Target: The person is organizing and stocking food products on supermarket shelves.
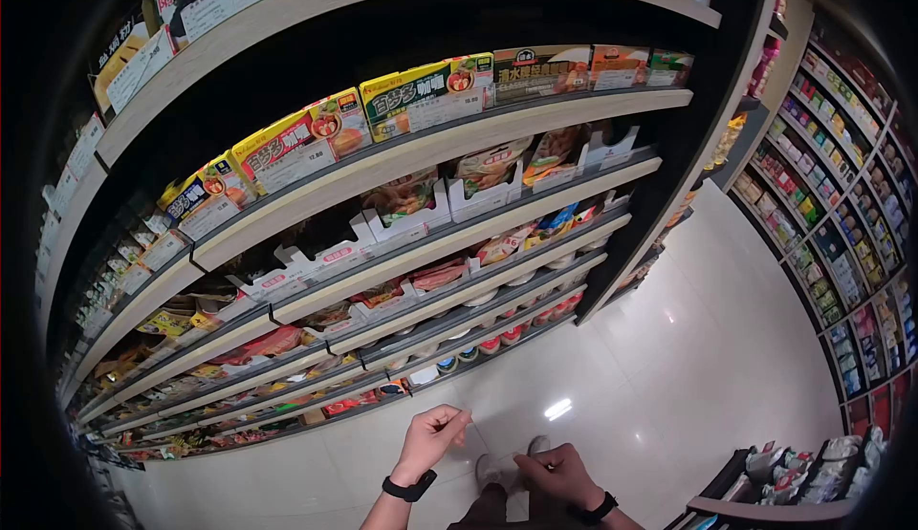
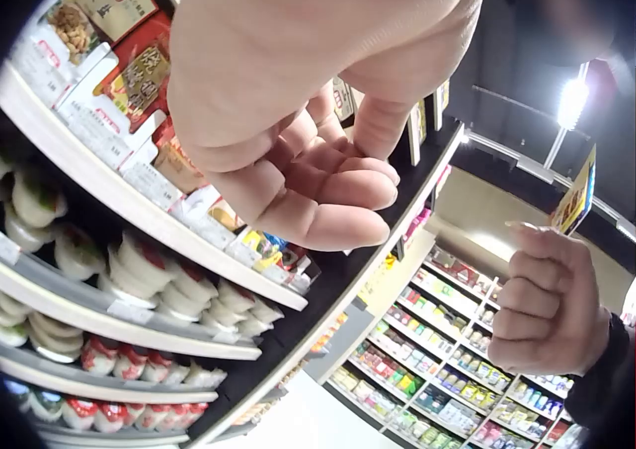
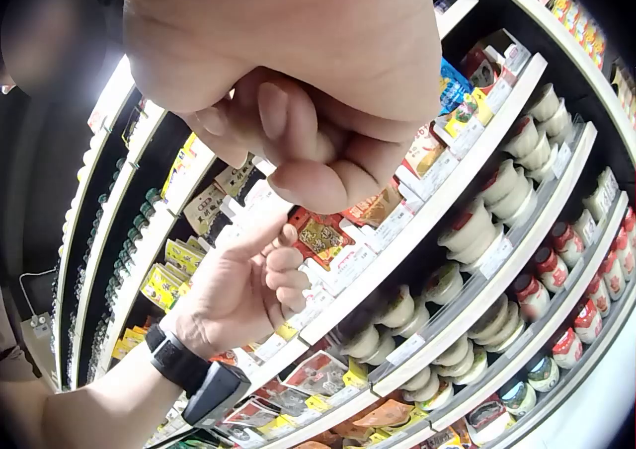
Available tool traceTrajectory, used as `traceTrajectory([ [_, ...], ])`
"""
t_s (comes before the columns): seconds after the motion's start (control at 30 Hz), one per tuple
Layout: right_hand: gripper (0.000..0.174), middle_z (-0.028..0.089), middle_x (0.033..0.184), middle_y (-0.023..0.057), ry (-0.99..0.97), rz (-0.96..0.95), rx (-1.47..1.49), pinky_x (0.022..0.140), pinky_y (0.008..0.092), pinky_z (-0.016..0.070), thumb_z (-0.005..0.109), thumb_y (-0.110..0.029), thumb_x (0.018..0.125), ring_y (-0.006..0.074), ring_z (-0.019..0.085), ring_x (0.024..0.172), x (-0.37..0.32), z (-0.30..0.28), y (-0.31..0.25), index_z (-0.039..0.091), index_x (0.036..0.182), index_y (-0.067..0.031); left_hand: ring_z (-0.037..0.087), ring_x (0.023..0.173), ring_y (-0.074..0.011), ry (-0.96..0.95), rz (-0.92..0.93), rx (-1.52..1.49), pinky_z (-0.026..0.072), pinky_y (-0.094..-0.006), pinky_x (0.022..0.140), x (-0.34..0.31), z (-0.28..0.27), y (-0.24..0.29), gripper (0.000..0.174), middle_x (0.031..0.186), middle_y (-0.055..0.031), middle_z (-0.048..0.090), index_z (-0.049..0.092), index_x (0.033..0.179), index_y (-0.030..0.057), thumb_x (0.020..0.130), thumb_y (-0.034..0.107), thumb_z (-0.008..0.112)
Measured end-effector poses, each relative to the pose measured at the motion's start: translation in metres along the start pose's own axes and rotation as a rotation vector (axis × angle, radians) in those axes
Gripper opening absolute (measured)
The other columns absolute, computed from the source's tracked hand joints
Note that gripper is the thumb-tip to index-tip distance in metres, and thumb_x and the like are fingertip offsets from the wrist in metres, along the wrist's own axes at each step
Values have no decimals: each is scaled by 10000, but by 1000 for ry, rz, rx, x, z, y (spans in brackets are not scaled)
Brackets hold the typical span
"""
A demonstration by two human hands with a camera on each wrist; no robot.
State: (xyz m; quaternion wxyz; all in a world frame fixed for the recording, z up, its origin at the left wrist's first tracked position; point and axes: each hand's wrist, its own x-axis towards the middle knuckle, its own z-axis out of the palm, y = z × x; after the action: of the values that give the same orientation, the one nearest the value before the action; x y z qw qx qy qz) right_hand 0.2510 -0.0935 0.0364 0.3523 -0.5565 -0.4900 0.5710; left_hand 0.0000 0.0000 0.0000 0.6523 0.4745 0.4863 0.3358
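Note:
Both hands are held out low in front of the body, apart from each other, near the bottom of the head view. The left hand [image 1: 433, 441] has loosely curled fingers with nothing between them; its wrist wears a black band. Beside it, the right hand [image 1: 558, 475] is also curled and holds nothing, with another black band on that wrist. In the left wrist view the left palm and fingers hang bare in front of the shelves. The right wrist view shows the right fingers [image 3: 313, 136] bent inward. Neither hand touches the goods.
A tall shelf unit [image 1: 440, 143] fills the left and front, with yellow curry boxes [image 1: 421, 98], packets in white trays [image 1: 406, 200] and stacked bowls [image 3: 472, 235]. Another stocked shelf [image 1: 841, 186] stands at right. A low display [image 1: 784, 509] is at lower right, on a shiny tiled floor [image 1: 660, 358].

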Motion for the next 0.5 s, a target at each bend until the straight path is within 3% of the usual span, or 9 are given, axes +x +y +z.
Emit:
traceTrajectory([
  [0.07,538,415,457,-22,-56,-42,-2,440,320,293,725,-248,985,86,333,447,-8,8,12,518,545,-19,650,690,-69,79,42,-13,508,-231,636,-33,2,10,136,762,-8,699,731,960,32,1001,161,722],
  [0.1,536,413,455,-10,-74,-119,-98,441,324,288,726,-242,983,95,323,447,73,-47,16,514,545,-18,648,687,-68,132,94,6,511,-233,642,53,17,10,129,750,-3,696,733,967,26,995,152,727],
  [0.17,532,409,450,13,-123,-197,-145,442,332,279,729,-230,977,112,304,446,99,-48,25,505,544,-18,644,682,-66,238,58,142,517,-238,653,50,7,-1,120,727,7,691,737,981,14,984,134,737],
  [0.3,416,513,513,45,-143,-242,-226,461,320,364,740,-200,957,149,434,445,190,-73,43,579,616,-23,691,829,-126,373,181,485,556,-278,721,113,-11,-20,154,948,-59,750,753,1071,24,942,108,764],
  [0.33,382,544,537,50,-127,-256,-217,472,318,391,743,-193,952,162,473,455,203,-76,50,599,641,-25,699,911,-188,389,161,499,560,-293,728,126,-20,-36,188,1050,-95,733,756,1103,42,923,97,770],
  [0.37,347,574,561,54,-107,-277,-214,483,317,418,746,-187,947,176,513,465,218,-81,59,619,666,-26,698,917,-205,430,197,540,560,-300,733,142,-27,-49,201,1054,-102,729,756,1112,43,918,92,770],
  [0.4,267,650,656,71,-125,-251,-236,567,286,468,749,-158,945,127,584,575,231,-80,68,671,747,3,696,924,-222,481,234,599,560,-306,738,153,-44,-61,214,1058,-109,726,755,1122,44,912,87,771],
  [0.5,227,649,674,67,-85,-345,-268,583,289,476,749,-131,939,146,608,601,273,-77,101,678,768,-1,688,935,-258,590,234,666,556,-327,756,192,-70,-101,260,1085,-122,707,750,1149,46,894,81,779],
])
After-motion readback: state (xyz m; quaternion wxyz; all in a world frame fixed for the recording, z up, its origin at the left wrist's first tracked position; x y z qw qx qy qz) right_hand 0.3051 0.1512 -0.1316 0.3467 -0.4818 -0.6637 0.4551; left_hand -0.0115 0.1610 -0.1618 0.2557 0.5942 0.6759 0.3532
